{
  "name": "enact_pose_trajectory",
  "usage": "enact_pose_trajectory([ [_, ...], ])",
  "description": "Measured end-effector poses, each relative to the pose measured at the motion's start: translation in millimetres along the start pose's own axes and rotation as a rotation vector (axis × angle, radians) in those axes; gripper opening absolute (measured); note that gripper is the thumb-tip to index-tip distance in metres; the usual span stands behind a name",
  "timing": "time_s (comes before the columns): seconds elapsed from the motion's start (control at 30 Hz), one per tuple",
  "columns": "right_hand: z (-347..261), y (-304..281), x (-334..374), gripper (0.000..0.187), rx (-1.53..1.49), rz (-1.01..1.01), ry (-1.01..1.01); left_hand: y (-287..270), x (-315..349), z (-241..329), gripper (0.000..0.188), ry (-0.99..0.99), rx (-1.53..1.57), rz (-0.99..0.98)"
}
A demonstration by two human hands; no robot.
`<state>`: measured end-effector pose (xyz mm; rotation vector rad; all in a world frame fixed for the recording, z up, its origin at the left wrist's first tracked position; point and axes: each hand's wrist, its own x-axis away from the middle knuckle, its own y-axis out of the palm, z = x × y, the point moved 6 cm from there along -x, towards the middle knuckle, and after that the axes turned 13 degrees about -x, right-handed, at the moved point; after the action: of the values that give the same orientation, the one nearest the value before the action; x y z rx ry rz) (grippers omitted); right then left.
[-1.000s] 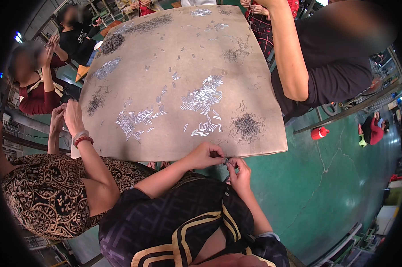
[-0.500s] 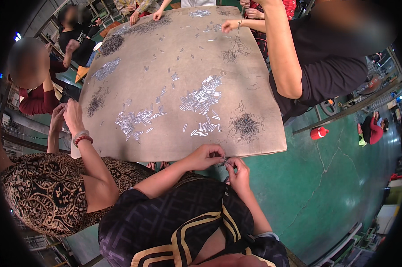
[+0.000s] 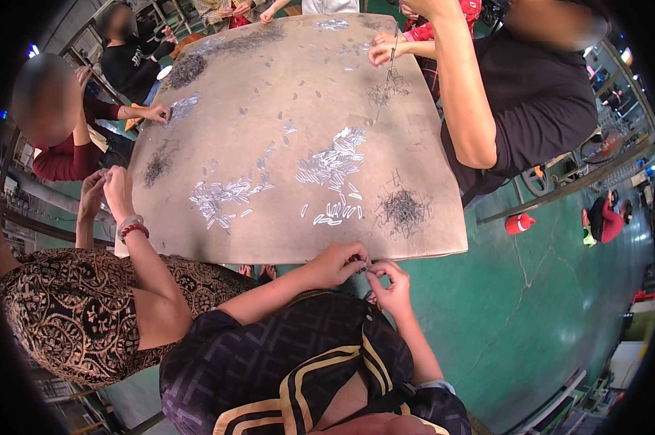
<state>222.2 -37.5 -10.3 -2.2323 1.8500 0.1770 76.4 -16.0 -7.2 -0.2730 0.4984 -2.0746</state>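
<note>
My left hand (image 3: 340, 264) and my right hand (image 3: 391, 287) are close together just off the near edge of the table. Both have their fingers pinched, and a small dark metal piece (image 3: 363, 269) shows between the fingertips; its exact kind is too small to make out. Beyond them on the brown tabletop (image 3: 277, 243) lies a heap of thin dark wire pieces (image 3: 402, 209), toward the right corner. Slim silver oval pieces (image 3: 332, 161) are heaped near the middle, with another silver heap (image 3: 222, 199) to its left.
At my left, a person in a patterned top (image 3: 70, 319) pinches something at the table's side. A person in a black shirt (image 3: 538, 101) stands at the right edge. Others work around the far sides, by more dark and silver heaps. A red jug (image 3: 519, 223) stands on the green floor.
My hands stay pinched together at the near edge, shifting only slightly. At the far left, the person in maroon has reached a hand onto a silver heap.
</note>
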Motion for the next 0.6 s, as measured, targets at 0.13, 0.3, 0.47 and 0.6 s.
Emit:
enact_pose_trajectory([
  [0.13,39,-10,-26,0.015,0.159,0.063,0.088,-3,6,11,0.008,0.12,-0.182,0.036],
  [0.3,86,21,-88,0.028,0.618,0.054,-0.094,-3,13,21,0.014,0.284,-0.291,0.113],
  [0.47,116,45,-116,0.027,0.778,-0.061,0.038,-10,18,29,0.014,0.316,-0.295,0.17],
  [0.6,123,47,-123,0.018,0.754,-0.101,0.176,-12,21,26,0.014,0.337,-0.274,0.207],
])
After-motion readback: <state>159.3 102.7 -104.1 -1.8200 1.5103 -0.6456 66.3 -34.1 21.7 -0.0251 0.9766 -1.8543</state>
